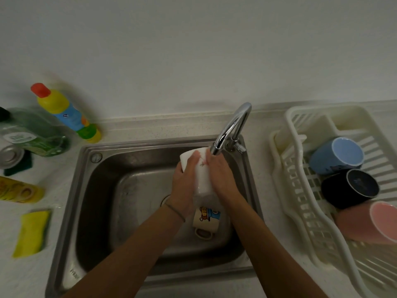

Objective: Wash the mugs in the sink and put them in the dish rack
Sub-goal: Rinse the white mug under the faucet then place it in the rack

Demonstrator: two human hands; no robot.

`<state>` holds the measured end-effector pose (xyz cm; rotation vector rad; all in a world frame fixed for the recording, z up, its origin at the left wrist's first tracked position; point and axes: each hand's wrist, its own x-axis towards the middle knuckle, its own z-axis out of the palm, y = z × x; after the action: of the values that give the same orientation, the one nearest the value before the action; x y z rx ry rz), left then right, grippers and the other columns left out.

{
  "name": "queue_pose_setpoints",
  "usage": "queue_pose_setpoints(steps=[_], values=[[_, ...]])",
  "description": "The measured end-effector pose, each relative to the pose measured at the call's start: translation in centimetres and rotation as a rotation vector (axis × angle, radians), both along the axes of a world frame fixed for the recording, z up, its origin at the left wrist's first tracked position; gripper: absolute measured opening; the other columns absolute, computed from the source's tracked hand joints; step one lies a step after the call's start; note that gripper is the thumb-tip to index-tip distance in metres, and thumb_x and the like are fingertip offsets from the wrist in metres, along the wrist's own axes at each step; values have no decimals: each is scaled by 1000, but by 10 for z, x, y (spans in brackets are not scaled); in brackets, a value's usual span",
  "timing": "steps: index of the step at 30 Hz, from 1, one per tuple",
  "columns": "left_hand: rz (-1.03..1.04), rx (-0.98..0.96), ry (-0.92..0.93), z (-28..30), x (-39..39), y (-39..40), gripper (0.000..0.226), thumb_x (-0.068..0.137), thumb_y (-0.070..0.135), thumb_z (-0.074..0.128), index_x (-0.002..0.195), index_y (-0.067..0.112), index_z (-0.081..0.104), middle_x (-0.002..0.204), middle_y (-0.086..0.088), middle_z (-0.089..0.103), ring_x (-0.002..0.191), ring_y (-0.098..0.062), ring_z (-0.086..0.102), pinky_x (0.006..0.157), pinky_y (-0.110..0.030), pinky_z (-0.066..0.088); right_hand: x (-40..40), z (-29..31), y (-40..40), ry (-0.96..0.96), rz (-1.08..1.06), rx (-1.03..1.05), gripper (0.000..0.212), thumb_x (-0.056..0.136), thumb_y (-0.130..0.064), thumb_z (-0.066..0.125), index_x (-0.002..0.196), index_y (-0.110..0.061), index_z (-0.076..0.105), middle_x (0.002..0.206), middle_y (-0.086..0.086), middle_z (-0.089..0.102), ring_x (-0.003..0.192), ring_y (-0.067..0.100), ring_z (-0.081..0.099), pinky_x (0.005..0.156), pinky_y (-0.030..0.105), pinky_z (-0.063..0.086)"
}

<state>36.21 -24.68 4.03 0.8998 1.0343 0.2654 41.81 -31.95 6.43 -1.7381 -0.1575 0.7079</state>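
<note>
A white mug with a small flower print is held over the steel sink, just under the tap's spout. My left hand grips its left side and my right hand grips its right side. Water runs off the mug's lower end. Below my hands a cream mug with a cartoon print lies on its side on the sink floor. In the white dish rack on the right lie a light blue mug, a black mug and a pink mug.
On the counter left of the sink stand a yellow bottle with a red cap and a green detergent bottle. A metal tin sits on a dark scourer, with a yellow packet and a yellow sponge nearer me.
</note>
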Motion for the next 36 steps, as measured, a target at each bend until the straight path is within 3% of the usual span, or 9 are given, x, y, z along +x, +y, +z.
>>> queue_pose_setpoints(steps=[4,7,12,16,23,26,28,31,36], values=[[16,-72,-41,4,5,12,84,64,70,81,126,16,68,114,-11,76,105,-28,73,85,-41,62,-22,-5,5,-107,-19,-30,24,103,-52,44,116,-35,54,108,-10,65,98,6,64,86,37,56],[-13,-6,-27,3,-3,6,57,86,59,71,124,17,68,112,-12,76,101,-28,74,77,-39,61,-13,2,2,-22,-27,-8,15,106,-46,40,105,-37,53,97,-12,63,90,6,63,77,30,53],[-70,-66,-44,4,-4,2,86,61,72,76,127,18,68,115,-14,75,109,-33,72,95,-55,58,8,5,1,87,31,1,17,106,-44,42,99,-36,56,103,-5,67,95,16,67,86,41,56],[-95,30,3,10,-2,5,79,63,65,84,125,20,65,115,-10,74,104,-27,73,91,-50,61,6,1,1,26,-19,-4,17,106,-37,44,98,-35,59,100,-6,68,92,11,67,78,33,57],[61,-107,-53,-2,-5,3,112,41,63,97,136,17,60,121,-15,73,108,-34,73,91,-56,59,-3,-2,1,-135,-56,-29,18,104,-25,51,93,-30,65,95,-6,69,83,4,68,65,17,52],[38,-214,-106,-9,-6,9,104,56,60,95,141,13,57,130,-20,68,118,-39,67,100,-62,52,-6,-12,-8,-158,-169,-15,20,99,-17,60,110,-32,66,117,-7,64,101,6,67,73,16,58],[27,-247,-162,-2,-8,12,89,70,58,88,140,12,58,133,-21,66,123,-39,65,104,-62,50,-5,-11,-14,-27,-222,69,31,100,-11,58,111,-39,64,105,-17,69,96,0,68,74,18,58],[24,-351,-223,8,-9,13,57,93,54,62,133,13,63,128,-19,69,113,-35,70,91,-52,59,4,-10,-20,75,-210,144,41,98,-1,57,129,-26,63,91,-12,75,88,-2,70,70,15,54],[2,-404,-257,9,-11,16,54,98,56,48,130,16,64,121,-17,73,98,-30,73,83,-45,60,7,-12,-21,77,-131,205,49,94,6,58,138,-14,60,82,-11,71,86,6,68,78,23,54]])
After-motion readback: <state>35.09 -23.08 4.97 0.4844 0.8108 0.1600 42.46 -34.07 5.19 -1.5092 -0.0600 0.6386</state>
